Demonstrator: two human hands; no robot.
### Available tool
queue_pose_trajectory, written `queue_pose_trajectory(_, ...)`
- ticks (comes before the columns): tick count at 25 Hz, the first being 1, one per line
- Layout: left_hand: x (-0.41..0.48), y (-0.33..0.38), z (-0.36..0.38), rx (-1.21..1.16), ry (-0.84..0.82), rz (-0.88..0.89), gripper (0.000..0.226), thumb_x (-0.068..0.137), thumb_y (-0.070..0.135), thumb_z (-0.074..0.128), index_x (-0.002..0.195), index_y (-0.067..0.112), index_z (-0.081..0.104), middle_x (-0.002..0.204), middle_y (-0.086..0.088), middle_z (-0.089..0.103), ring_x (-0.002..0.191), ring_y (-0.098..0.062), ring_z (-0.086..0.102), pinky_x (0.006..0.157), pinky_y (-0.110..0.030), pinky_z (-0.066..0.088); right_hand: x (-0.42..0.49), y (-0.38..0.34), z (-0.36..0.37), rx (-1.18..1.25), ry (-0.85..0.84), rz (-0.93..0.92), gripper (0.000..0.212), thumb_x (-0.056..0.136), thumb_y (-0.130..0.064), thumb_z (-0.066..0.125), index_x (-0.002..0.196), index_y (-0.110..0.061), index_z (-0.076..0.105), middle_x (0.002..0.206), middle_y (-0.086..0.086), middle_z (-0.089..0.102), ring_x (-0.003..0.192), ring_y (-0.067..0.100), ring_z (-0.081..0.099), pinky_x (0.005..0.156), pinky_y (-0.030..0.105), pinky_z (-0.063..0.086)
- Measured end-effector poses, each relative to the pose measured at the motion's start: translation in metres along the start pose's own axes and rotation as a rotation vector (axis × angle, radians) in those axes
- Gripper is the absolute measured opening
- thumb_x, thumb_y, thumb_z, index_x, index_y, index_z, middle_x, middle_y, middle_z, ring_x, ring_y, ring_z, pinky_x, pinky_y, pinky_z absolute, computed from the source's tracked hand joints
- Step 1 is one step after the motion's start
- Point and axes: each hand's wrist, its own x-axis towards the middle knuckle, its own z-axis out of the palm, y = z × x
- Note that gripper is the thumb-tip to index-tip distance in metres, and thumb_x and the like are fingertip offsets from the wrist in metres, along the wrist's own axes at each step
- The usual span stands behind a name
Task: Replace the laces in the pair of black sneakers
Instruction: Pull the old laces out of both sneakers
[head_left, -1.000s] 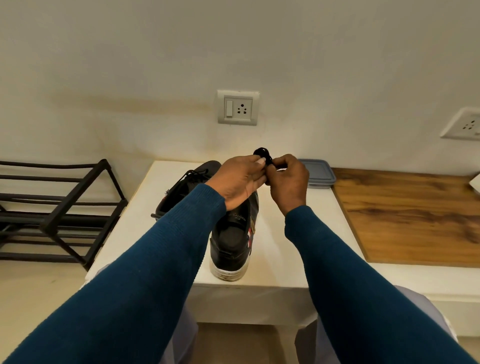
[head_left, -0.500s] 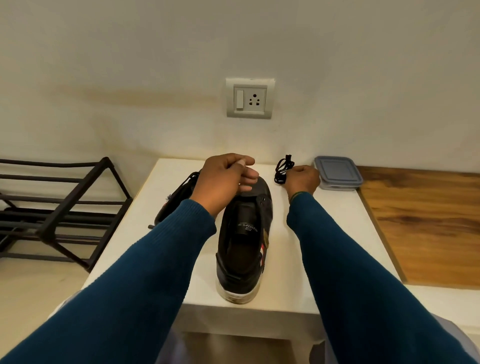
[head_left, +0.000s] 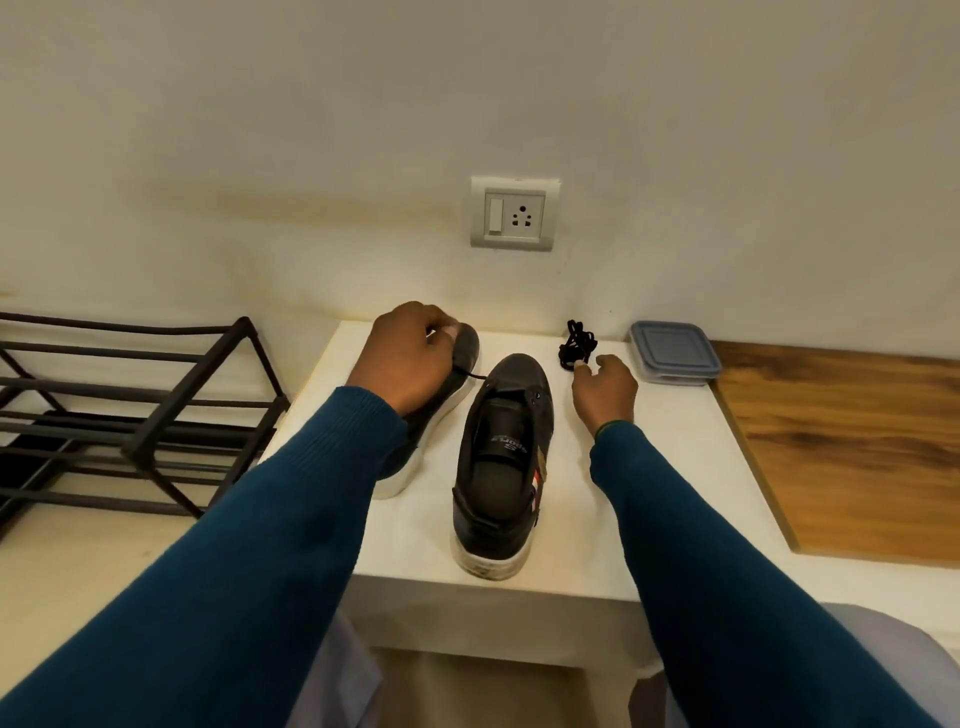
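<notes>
Two black sneakers stand on a small white table (head_left: 654, 483), toes toward the wall. The right sneaker (head_left: 501, 457) has empty eyelets and an open tongue. My left arm covers most of the left sneaker (head_left: 464, 347). My left hand (head_left: 410, 353) is curled over that shoe's front, and a black lace strand (head_left: 472, 375) runs out from under its fingers. A bundled black lace (head_left: 576, 345) lies near the wall. My right hand (head_left: 605, 384) rests just below the bundle with its fingers loosely curled, holding nothing.
A clear container with a grey lid (head_left: 675, 351) sits at the table's back right corner. A wooden surface (head_left: 841, 447) adjoins the table on the right. A black metal shoe rack (head_left: 145, 410) stands on the left. A wall socket (head_left: 514, 213) is above the table.
Both hands held the bundled lace together; the right hand set it down by the wall and let go. The left hand moved left onto the left sneaker's front.
</notes>
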Motion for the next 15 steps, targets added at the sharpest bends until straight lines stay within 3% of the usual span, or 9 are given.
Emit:
queue_pose_trajectory(3, -0.013, -0.022, -0.009, 0.456, -0.092, -0.041, 0.037, 0.096, 0.043, 0.052, 0.104, 0.012, 0.071, 0.123, -0.009, 0.055, 0.114, -0.03, 0.052, 0.095, -0.039, 0.046, -0.044, 0.001, -0.002, 0.114, -0.097, -0.044, 0.035, 0.102, -0.047, 0.043, 0.106, -0.016, 0.059, 0.106, 0.0, 0.059, 0.101, 0.02, 0.054, 0.088, 0.032, 0.04)
queue_pose_trajectory(6, -0.03, -0.045, -0.009, 0.791, -0.259, -0.153, 0.061, 0.089, 0.066, 0.046, 0.119, 0.016, 0.065, 0.13, -0.012, 0.049, 0.12, -0.035, 0.047, 0.1, -0.044, 0.041, -0.09, 0.006, -0.004, 0.311, -0.216, -0.026, 0.049, 0.104, -0.052, 0.034, 0.128, -0.017, 0.058, 0.118, -0.006, 0.057, 0.109, 0.015, 0.053, 0.097, 0.03, 0.037)
queue_pose_trajectory(8, -0.039, -0.059, -0.008, 0.728, -0.358, -0.253, 0.069, 0.087, 0.071, 0.047, 0.126, 0.016, 0.061, 0.12, -0.009, 0.055, 0.11, -0.032, 0.056, 0.095, -0.042, 0.049, -0.108, 0.013, 0.0, 0.378, -0.262, -0.017, 0.058, 0.1, -0.061, 0.032, 0.133, -0.02, 0.059, 0.126, -0.006, 0.062, 0.115, 0.013, 0.057, 0.104, 0.032, 0.039)
queue_pose_trajectory(10, -0.042, -0.064, -0.012, 0.498, -0.386, -0.305, 0.062, 0.09, 0.062, 0.054, 0.126, 0.013, 0.061, 0.102, -0.005, 0.062, 0.094, -0.026, 0.064, 0.082, -0.036, 0.055, -0.119, 0.014, 0.008, 0.44, -0.305, -0.014, 0.07, 0.087, -0.078, 0.04, 0.134, -0.029, 0.059, 0.127, -0.006, 0.065, 0.118, 0.013, 0.06, 0.107, 0.038, 0.043)
queue_pose_trajectory(12, -0.041, -0.065, -0.023, 0.391, -0.307, -0.296, 0.052, 0.093, 0.052, 0.057, 0.124, 0.011, 0.062, 0.096, -0.006, 0.062, 0.088, -0.026, 0.065, 0.076, -0.034, 0.054, -0.128, 0.012, 0.017, 0.495, -0.339, 0.017, 0.083, 0.074, -0.086, 0.049, 0.139, -0.033, 0.052, 0.131, -0.006, 0.063, 0.119, 0.016, 0.061, 0.105, 0.042, 0.047)
queue_pose_trajectory(15, -0.037, -0.061, -0.054, 0.379, -0.109, -0.264, 0.043, 0.095, 0.048, 0.055, 0.111, 0.01, 0.067, 0.096, -0.009, 0.063, 0.084, -0.03, 0.062, 0.073, -0.035, 0.05, -0.144, 0.004, 0.039, 0.491, -0.333, 0.02, 0.071, 0.087, -0.074, 0.047, 0.146, -0.033, 0.041, 0.135, -0.006, 0.057, 0.119, 0.018, 0.058, 0.102, 0.039, 0.049)
